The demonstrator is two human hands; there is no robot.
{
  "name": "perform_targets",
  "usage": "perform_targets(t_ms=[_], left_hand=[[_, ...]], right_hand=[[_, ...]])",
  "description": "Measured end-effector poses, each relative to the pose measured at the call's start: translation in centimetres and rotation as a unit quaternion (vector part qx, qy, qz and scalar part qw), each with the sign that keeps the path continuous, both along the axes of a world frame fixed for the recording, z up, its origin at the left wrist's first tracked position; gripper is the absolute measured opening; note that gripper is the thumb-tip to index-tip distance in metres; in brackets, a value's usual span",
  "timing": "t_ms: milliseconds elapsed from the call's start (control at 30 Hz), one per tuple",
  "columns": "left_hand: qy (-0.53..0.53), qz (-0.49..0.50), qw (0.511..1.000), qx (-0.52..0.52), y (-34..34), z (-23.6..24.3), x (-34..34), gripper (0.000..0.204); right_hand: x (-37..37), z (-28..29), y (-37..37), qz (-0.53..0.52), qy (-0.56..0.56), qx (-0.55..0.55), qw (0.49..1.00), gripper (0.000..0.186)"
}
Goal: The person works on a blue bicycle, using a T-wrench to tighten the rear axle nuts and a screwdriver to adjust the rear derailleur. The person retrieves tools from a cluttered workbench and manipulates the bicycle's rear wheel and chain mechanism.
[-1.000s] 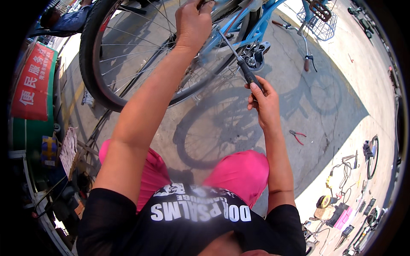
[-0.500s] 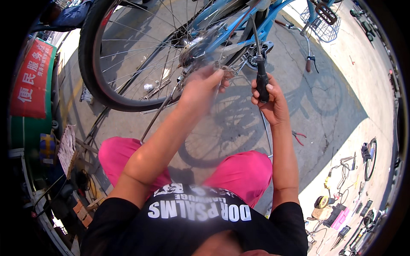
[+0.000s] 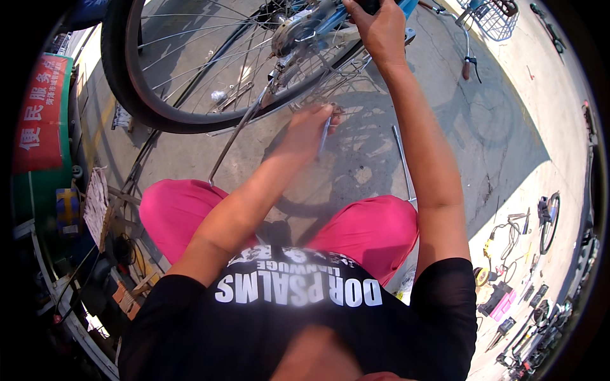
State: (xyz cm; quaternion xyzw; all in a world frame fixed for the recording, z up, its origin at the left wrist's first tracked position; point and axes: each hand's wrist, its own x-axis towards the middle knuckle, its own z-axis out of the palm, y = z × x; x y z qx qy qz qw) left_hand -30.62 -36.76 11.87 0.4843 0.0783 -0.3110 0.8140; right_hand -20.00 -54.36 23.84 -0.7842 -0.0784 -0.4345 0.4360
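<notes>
The bicycle wheel [image 3: 190, 70] now fills the upper left over the pavement [image 3: 508, 140]. The right hand [image 3: 381, 28] has risen to clamp the dark handle at the blue frame [image 3: 406, 7]; the left hand [image 3: 308, 130] has dropped below the spokes, pinching a thin metal tool [image 3: 325, 134]. Open ground lies right.

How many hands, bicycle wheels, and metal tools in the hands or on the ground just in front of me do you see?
Hands: 2, left hand and right hand
Bicycle wheels: 1, the rear wheel
Metal tools: 2, a slim tool in the left hand's grip, a long rod on the ground
Total: 5
</notes>
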Motion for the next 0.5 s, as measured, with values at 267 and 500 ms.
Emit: perform_targets(t_ms=[267,500], left_hand=[[0.178,0.012,0.979,0.096,4.3,-11.7,0.6,0.016],[0.244,0.028,0.956,0.159,4.2,-16.7,1.2,0.014]], right_hand=[[-3.0,1.2,-0.2,0.076,0.207,0.166,0.961,0.017],[-10.9,-11.6,-3.7,0.05,0.282,0.412,0.865,0.013]])
